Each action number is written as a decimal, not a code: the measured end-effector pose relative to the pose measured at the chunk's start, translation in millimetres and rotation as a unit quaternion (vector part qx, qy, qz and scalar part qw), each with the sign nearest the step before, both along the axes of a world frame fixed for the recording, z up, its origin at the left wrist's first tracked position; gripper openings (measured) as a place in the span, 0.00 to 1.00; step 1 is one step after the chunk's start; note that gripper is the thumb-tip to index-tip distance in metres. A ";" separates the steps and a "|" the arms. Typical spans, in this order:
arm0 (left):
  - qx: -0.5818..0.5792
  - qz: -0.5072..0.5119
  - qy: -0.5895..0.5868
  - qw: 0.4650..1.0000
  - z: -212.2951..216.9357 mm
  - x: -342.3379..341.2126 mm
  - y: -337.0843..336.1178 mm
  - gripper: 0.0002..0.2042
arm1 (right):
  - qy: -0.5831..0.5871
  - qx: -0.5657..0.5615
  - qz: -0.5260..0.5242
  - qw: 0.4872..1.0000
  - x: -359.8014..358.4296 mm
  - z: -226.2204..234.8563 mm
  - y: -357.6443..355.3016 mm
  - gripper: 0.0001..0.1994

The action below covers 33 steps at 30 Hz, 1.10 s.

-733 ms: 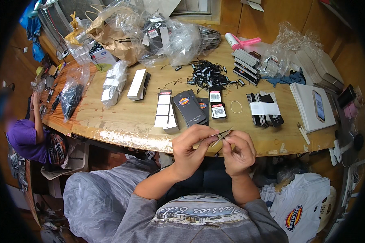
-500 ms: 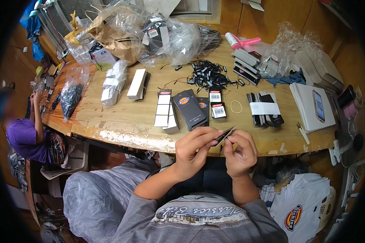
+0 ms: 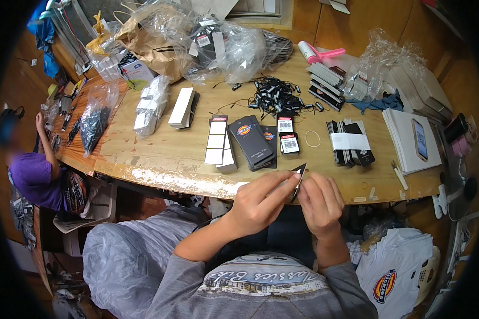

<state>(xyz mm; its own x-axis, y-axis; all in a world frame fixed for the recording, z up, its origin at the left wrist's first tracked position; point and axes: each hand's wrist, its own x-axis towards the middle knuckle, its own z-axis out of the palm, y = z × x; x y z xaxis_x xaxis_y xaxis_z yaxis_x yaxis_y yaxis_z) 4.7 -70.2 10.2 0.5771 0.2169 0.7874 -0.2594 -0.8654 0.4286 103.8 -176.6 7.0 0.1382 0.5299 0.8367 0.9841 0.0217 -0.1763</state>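
Both of my hands meet just in front of the wooden table's near edge (image 3: 197,183). My left hand (image 3: 261,202) and my right hand (image 3: 320,201) pinch a small dark paper tag (image 3: 299,173) between their fingertips, its corner pointing up. Just beyond them on the table lie a stack of dark tags (image 3: 252,141), a row of white cards (image 3: 218,141) and two small labelled tags (image 3: 287,134).
A pile of black strings (image 3: 277,95) lies mid-table, clear plastic bags (image 3: 223,45) behind it, a banded bundle of dark tags (image 3: 350,143) and a phone on white sheets (image 3: 419,139) at right. Another person in purple (image 3: 34,170) sits at the left. A plastic-wrapped bundle (image 3: 127,255) rests by my lap.
The tag between my fingers has tilted from lying sideways to standing more upright, and my hands have drawn a little closer together.
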 end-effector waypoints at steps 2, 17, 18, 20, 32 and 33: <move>-0.039 -0.007 0.023 0.999 -5.2 0.3 -0.4 0.15 | -0.010 -0.016 -0.002 1.000 1.7 -0.9 -0.1 0.10; -0.522 -0.111 -0.061 0.843 -17.6 7.7 -11.2 0.07 | 0.337 0.058 0.114 0.933 4.3 -11.6 9.5 0.07; -0.508 -0.110 -0.066 0.852 -17.1 8.0 -11.0 0.07 | 0.336 0.061 0.112 0.933 3.7 -10.7 9.6 0.07; -0.433 -0.099 -0.064 0.894 -13.8 8.1 -10.2 0.07 | 0.334 0.067 0.107 0.934 2.2 -8.3 9.6 0.07; -0.164 -0.082 -0.013 0.983 -7.7 2.8 -0.9 0.10 | 0.271 0.070 0.088 0.956 0.6 -5.8 8.0 0.08; -0.175 -0.098 0.004 0.980 -6.2 0.8 2.5 0.10 | 0.258 0.062 0.089 0.960 1.9 -4.4 7.6 0.08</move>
